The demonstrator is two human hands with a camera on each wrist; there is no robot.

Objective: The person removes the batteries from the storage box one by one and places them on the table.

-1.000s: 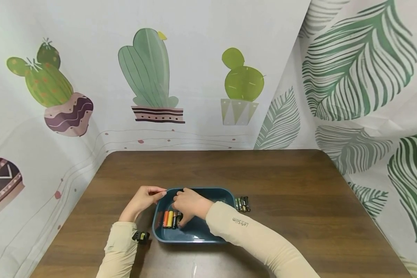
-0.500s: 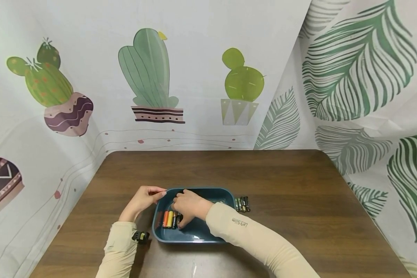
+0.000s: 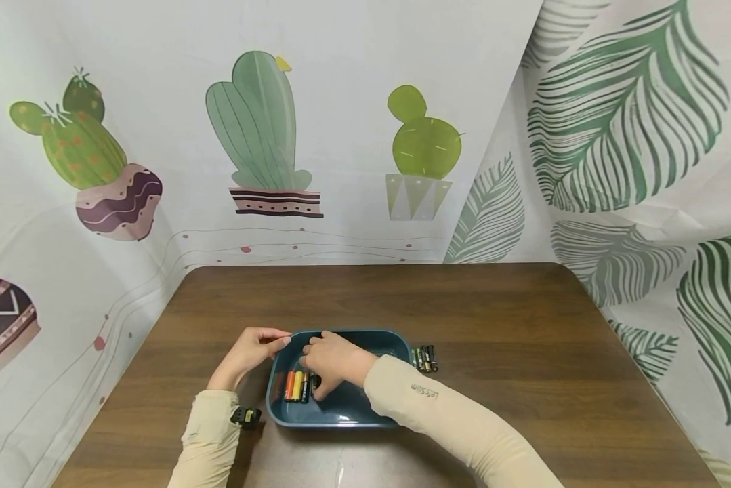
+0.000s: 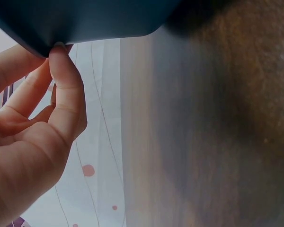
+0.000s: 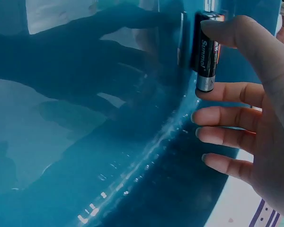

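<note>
A blue tray with rounded corners sits on the table. My left hand pinches its far left corner, thumb and fingertips on the rim, as the left wrist view also shows. Inside the tray my right hand holds a black battery with a silver end between thumb and index finger; the other fingers are spread beside the tray's wall. To its left in the head view, a red-orange battery, a yellow battery and a black battery lie side by side in a row.
Several dark and green batteries lie in a row on the brown table, just outside the tray's right wall. A small black device is strapped at the left wrist. A printed cloth hangs behind the table.
</note>
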